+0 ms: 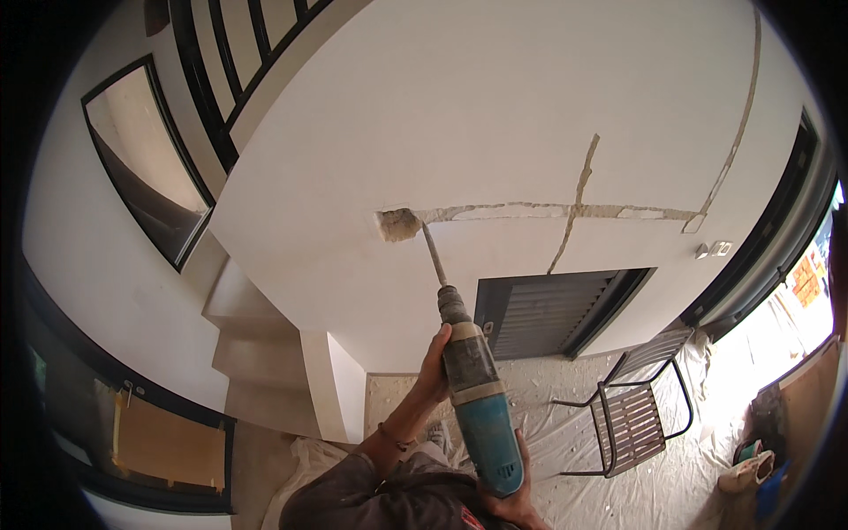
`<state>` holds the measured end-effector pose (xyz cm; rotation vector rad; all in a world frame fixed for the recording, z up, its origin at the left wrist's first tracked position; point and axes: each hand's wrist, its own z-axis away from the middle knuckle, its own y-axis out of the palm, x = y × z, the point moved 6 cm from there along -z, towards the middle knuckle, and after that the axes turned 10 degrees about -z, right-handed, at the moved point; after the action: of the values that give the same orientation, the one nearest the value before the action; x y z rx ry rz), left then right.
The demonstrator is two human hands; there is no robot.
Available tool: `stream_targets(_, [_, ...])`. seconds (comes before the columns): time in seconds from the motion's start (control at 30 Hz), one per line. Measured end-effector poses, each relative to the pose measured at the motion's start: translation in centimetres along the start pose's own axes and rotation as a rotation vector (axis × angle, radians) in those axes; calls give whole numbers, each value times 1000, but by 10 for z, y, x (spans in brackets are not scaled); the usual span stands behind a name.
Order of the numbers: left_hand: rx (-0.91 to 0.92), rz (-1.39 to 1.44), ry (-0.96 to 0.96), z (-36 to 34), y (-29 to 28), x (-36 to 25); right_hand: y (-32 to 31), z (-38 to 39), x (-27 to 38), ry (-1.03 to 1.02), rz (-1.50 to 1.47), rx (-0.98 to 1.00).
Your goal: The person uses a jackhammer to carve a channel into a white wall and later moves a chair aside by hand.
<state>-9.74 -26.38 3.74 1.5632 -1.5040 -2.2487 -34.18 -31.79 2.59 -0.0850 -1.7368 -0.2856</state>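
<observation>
A teal and black rotary hammer (488,424) with a long chisel bit (435,254) points up at the white wall (495,106). The bit's tip meets the wall at the left end of a chased horizontal groove (512,211), close to the right edge of a rough square hole (399,225). Around the front of the tool's body, my left hand (432,367) is closed, its thumb near the collar. My right hand (514,499) grips the rear end; the teal housing hides part of its fingers.
A slatted metal chair (629,424) stands on plastic sheeting (530,393) strewn with debris. Below the groove is a dark louvred door (561,311). Stairs (256,344) are at left, under a black railing (231,79). Bags (751,468) lie at lower right.
</observation>
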Motion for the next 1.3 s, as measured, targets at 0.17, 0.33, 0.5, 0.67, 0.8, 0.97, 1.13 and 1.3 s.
stream_targets(0.17, [-100,-68,4,-3,-24,-6,18,-11,-7,-15,41,12])
stream_targets(0.33, [-69,9,-48,-19,-42,-17,26,-42,-2,13,53,97])
stream_targets(0.5, [-86,9,-76,-13,-42,5,-6,-9,-42,127,-172,-12])
stream_targets(0.67, [-129,24,3,-10,-13,15,-28,-11,-3,173,-278,-70])
stream_targets(0.8, [-163,-15,15,-7,9,23,-47,-9,10,109,-149,-52])
stream_targets(0.97, [-130,-3,76,-12,39,15,-68,-13,23,27,-165,54])
stream_targets(1.13, [-112,18,93,-28,41,13,-72,-29,37,63,-151,88])
stream_targets(1.3, [-124,-20,75,-31,49,6,-61,-42,62,-40,-216,15])
